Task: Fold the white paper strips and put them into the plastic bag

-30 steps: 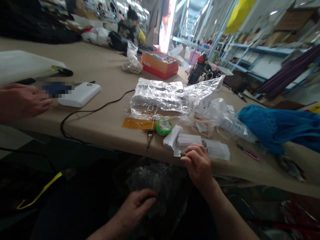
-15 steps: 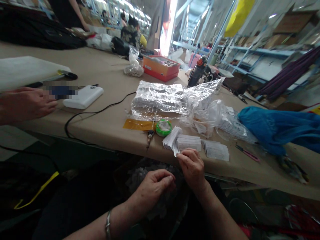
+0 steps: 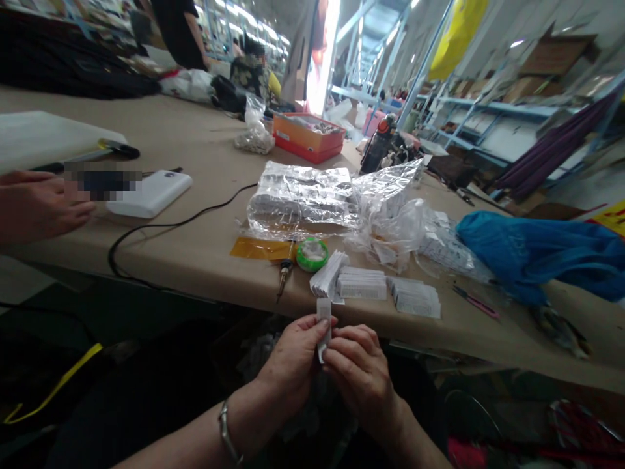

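Between my two hands, in front of the table edge, is a narrow white printed label (image 3: 323, 312). My left hand (image 3: 295, 358) pinches it near its middle, with the thumb on top. My right hand (image 3: 364, 368) has its fingertips closed on its lower end. Just beyond my hands, three groups of white printed labels lie along the edge: a fanned stack (image 3: 328, 275), a middle stack (image 3: 362, 284) and a right stack (image 3: 415, 298). To their left sit a round green container (image 3: 312, 254) with pale stuff inside and a soldering-iron-like tool (image 3: 284, 275) with a thin metal tip.
Clear plastic packs (image 3: 303, 195) lie behind the stacks. A blue cloth (image 3: 537, 247) and pink-handled scissors or snips (image 3: 476, 301) are at right. A black cable (image 3: 170, 226) runs to the left, near a white power bank (image 3: 151, 195) and another person's hand (image 3: 43, 205).
My right hand has come back from the stacks with a label and met my left hand, which now grips it too. The view has shifted slightly.
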`<state>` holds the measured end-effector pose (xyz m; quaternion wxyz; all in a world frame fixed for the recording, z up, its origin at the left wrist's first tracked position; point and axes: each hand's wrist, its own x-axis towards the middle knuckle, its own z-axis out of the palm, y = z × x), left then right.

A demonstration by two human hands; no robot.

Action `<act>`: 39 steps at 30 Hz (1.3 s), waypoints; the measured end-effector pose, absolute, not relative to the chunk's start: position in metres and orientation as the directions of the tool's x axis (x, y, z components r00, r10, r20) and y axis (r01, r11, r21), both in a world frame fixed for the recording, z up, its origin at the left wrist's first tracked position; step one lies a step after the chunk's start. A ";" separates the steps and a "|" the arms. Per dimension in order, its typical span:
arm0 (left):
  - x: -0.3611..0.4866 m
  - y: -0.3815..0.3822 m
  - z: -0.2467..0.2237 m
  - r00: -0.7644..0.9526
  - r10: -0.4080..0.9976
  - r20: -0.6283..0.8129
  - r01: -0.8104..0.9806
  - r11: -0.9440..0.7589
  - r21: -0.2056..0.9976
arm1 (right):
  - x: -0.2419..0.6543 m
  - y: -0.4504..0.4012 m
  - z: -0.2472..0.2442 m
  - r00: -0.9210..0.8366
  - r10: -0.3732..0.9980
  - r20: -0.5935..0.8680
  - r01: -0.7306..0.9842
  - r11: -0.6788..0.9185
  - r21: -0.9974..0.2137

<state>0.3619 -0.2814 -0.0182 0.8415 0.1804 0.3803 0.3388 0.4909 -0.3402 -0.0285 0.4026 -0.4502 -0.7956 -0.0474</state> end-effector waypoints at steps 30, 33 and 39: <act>0.350 -0.286 -0.007 0.645 0.583 -0.493 -0.285 0.783 0.553 | 0.498 -0.337 -0.023 -0.210 0.650 0.731 0.700 0.622 -0.352; 0.348 -0.287 -0.007 0.654 0.586 -0.479 -0.356 0.796 0.489 | 0.492 -0.338 -0.026 -0.265 0.659 0.703 0.692 0.638 -0.337; 0.345 -0.289 -0.003 0.666 0.591 -0.455 -0.354 0.787 0.505 | 0.491 -0.338 -0.033 -0.305 0.663 0.684 0.698 0.644 -0.313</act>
